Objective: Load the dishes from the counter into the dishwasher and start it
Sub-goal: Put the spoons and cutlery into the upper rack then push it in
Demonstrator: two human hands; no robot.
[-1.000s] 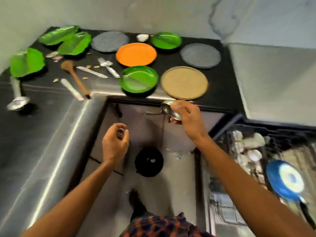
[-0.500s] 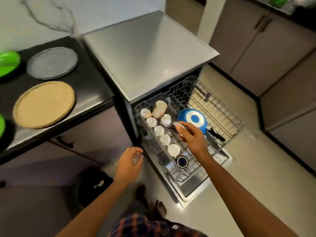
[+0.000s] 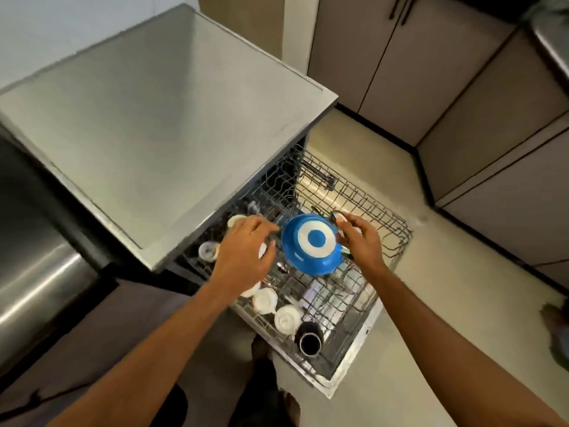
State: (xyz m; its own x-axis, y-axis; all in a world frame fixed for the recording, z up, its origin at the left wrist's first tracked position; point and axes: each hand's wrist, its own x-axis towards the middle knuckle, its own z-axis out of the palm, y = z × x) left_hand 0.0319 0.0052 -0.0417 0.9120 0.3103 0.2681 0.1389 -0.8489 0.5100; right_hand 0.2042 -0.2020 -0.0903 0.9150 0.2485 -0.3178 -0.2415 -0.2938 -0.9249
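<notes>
Two grips worked over the pulled-out rack point(image 3: 386, 224) of the open dishwasher point(image 3: 160, 124). Between them an upturned blue pan point(image 3: 311, 241) lay on the wires, its base showing a white ring around a blue centre. The left grip point(image 3: 243, 252) had its fingers loosely stretched, holding nothing, with the tips right at the pan's near rim; I could not tell whether they touched it. The right grip point(image 3: 360, 238), just across the pan, was clamped on a small metal utensil point(image 3: 336, 216), which was pinched between thumb and curled fingers and too blurred to name more closely.

Several white cups point(image 3: 264, 300) stood mouth-down in a row under and behind the left grip, running toward the person, and a dark cup point(image 3: 309, 339) sat at the near end of that row. Beyond the right grip the rack's far half showed only bare wire.

Past the left grip the dishwasher's flat steel top spread wide, and farther off on that side ran the rounded steel edge of the counter point(image 3: 37, 266). A pale floor point(image 3: 437, 303) lay under the rack and beyond the right grip, bordered by grey-brown cabinets point(image 3: 492, 143).
</notes>
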